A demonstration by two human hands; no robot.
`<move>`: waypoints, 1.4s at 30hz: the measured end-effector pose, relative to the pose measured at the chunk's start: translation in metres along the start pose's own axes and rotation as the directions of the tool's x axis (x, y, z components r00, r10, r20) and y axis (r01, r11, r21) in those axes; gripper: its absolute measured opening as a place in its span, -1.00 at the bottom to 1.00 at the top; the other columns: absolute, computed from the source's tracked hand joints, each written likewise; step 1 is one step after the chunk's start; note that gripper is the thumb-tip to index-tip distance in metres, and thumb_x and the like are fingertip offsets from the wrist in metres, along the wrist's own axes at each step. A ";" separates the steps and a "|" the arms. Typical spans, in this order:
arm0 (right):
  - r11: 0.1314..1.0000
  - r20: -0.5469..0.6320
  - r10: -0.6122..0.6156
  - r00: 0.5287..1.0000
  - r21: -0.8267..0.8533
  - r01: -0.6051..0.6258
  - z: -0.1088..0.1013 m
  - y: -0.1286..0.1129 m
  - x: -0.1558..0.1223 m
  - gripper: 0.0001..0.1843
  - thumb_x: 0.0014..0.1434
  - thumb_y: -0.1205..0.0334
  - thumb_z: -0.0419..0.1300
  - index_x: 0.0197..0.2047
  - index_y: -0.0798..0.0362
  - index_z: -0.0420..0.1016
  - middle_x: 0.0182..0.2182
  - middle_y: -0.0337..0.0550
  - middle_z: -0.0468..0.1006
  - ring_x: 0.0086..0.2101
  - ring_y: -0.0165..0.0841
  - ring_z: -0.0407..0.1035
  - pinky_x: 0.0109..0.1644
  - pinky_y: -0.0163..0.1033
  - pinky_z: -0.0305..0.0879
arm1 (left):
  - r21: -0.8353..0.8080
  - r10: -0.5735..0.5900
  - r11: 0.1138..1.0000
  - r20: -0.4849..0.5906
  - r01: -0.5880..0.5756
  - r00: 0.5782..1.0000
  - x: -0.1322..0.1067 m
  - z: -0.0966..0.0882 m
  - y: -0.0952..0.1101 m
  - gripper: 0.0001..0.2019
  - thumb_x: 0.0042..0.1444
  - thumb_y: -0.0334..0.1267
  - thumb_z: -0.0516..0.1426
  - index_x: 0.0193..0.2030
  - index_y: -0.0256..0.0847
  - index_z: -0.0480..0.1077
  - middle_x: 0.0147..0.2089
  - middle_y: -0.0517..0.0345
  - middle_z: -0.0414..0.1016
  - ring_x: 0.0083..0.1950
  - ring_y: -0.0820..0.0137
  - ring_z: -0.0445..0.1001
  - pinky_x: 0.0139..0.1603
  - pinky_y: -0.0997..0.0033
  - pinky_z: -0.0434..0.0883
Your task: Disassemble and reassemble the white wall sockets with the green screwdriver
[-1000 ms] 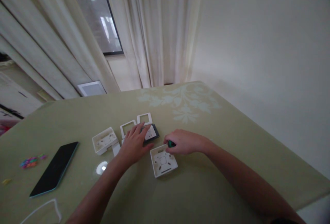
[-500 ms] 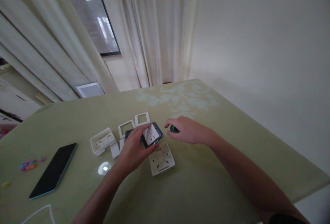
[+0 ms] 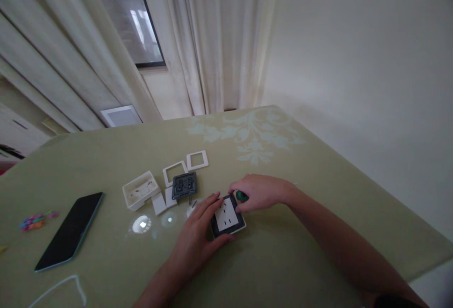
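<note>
My left hand point(image 3: 198, 230) rests on the left side of a dark-framed socket module point(image 3: 226, 218) with a white face, which lies on a white back box near the table's middle. Its fingers press the module's edge and top. My right hand point(image 3: 258, 192) is curled round a small green-handled tool point(image 3: 242, 196) and touches the module's far right corner. A second dark module point(image 3: 184, 185) lies face down a little further back on the left.
Two white square frames point(image 3: 197, 160) and another white back box point(image 3: 139, 190) lie behind the hands, with small white covers beside them. A black phone point(image 3: 71, 230) and coloured bits point(image 3: 33, 220) lie at the left. The green table point(image 3: 283, 260) ends at the right.
My left hand brought the white-faced module down from above the table and set it on the white back box. My right hand moved nearer with the green tool. The second dark module is now uncovered.
</note>
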State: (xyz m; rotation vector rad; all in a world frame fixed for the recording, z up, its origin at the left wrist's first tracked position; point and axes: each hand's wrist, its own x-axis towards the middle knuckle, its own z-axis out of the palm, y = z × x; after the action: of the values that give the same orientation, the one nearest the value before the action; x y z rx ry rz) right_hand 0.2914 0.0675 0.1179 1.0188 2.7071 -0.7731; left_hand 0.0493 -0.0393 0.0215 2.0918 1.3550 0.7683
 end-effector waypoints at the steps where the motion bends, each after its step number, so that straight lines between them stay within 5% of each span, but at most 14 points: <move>1: 1.000 0.011 -0.002 1.000 -0.001 0.002 0.001 0.002 0.000 -0.54 0.24 0.03 0.40 0.14 0.05 0.69 -0.07 0.02 0.76 -0.09 -0.09 0.61 -0.11 -0.19 0.31 | 0.012 0.006 1.000 0.007 -0.006 1.000 -0.002 0.000 -0.001 -0.24 0.18 -0.06 0.43 0.50 0.04 0.36 0.58 -0.13 0.33 0.55 -0.16 0.34 0.51 -0.35 0.34; 5: 1.000 0.025 0.001 1.000 0.007 -0.001 0.002 0.005 0.002 -0.54 0.26 0.08 0.37 0.19 0.05 0.66 -0.04 0.03 0.75 -0.06 -0.10 0.60 -0.06 -0.18 0.33 | 0.039 -0.018 0.999 0.031 0.017 0.999 -0.006 -0.007 -0.003 -0.11 0.17 -0.01 0.43 0.59 -0.01 0.22 0.60 -0.18 0.28 0.56 -0.15 0.34 0.51 -0.32 0.36; 13: 0.997 0.079 -0.062 0.995 0.054 0.058 -0.001 0.004 0.004 -0.60 0.26 0.15 0.39 0.13 0.10 0.68 -0.07 0.01 0.76 -0.10 -0.16 0.60 -0.08 -0.22 0.33 | 0.098 0.030 0.995 0.050 -0.035 0.998 -0.006 -0.013 -0.002 -0.24 0.22 -0.04 0.38 0.53 -0.05 0.32 0.56 -0.16 0.36 0.50 -0.15 0.42 0.49 -0.31 0.40; 19: 0.992 0.082 -0.101 0.991 0.079 0.094 0.002 0.001 0.007 -0.60 0.29 0.14 0.41 0.14 0.11 0.67 -0.06 0.00 0.75 -0.08 -0.18 0.60 -0.06 -0.24 0.34 | 0.032 -0.031 0.999 0.087 0.029 0.996 -0.002 -0.025 0.008 -0.29 0.13 -0.15 0.42 0.41 -0.06 0.37 0.40 -0.15 0.50 0.38 -0.11 0.50 0.41 -0.21 0.48; 29: 0.993 0.068 -0.107 0.992 0.061 0.103 0.008 -0.003 0.008 -0.63 0.29 0.11 0.40 0.10 0.09 0.69 -0.11 -0.01 0.75 -0.15 -0.20 0.58 -0.16 -0.26 0.28 | -0.006 -0.033 0.999 0.141 0.034 0.989 -0.003 -0.030 0.019 -0.34 0.15 -0.27 0.37 0.37 -0.03 0.31 0.28 -0.06 0.46 0.30 0.03 0.48 0.34 -0.07 0.49; 34: 0.992 0.077 -0.117 0.990 0.046 0.114 0.007 -0.004 0.008 -0.64 0.28 0.13 0.39 0.10 0.09 0.68 -0.11 -0.01 0.75 -0.15 -0.20 0.58 -0.16 -0.25 0.28 | 0.023 -0.025 0.999 0.081 0.023 0.996 -0.002 -0.037 0.007 -0.29 0.12 -0.09 0.44 0.39 -0.04 0.35 0.34 -0.09 0.48 0.30 0.00 0.51 0.29 -0.05 0.53; 39: 0.997 0.040 -0.077 0.996 0.023 0.076 0.007 -0.001 0.005 -0.63 0.34 0.10 0.33 0.13 0.08 0.67 -0.09 0.02 0.75 -0.15 -0.18 0.58 -0.15 -0.22 0.28 | 0.123 -0.162 0.978 -0.068 0.170 0.984 0.003 -0.063 -0.020 -0.68 0.42 0.05 0.13 -0.02 -0.08 0.61 -0.06 0.02 0.66 -0.14 0.16 0.64 -0.17 0.22 0.56; 42: 0.999 0.012 -0.047 0.999 0.011 0.047 0.005 0.000 0.003 -0.57 0.37 0.05 0.30 0.20 0.10 0.63 -0.04 0.08 0.74 -0.11 -0.12 0.59 -0.14 -0.19 0.29 | 0.269 -0.236 0.930 -0.078 0.249 0.969 0.006 -0.063 -0.028 -0.69 0.42 -0.01 0.11 -0.07 -0.09 0.64 -0.17 0.07 0.65 -0.24 0.19 0.63 -0.16 0.21 0.51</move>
State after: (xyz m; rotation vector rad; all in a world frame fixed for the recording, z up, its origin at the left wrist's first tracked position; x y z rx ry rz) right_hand 0.2887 0.0663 0.1127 0.9521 2.7284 -0.8001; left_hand -0.0103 -0.0158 0.0471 2.0649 1.7944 0.5482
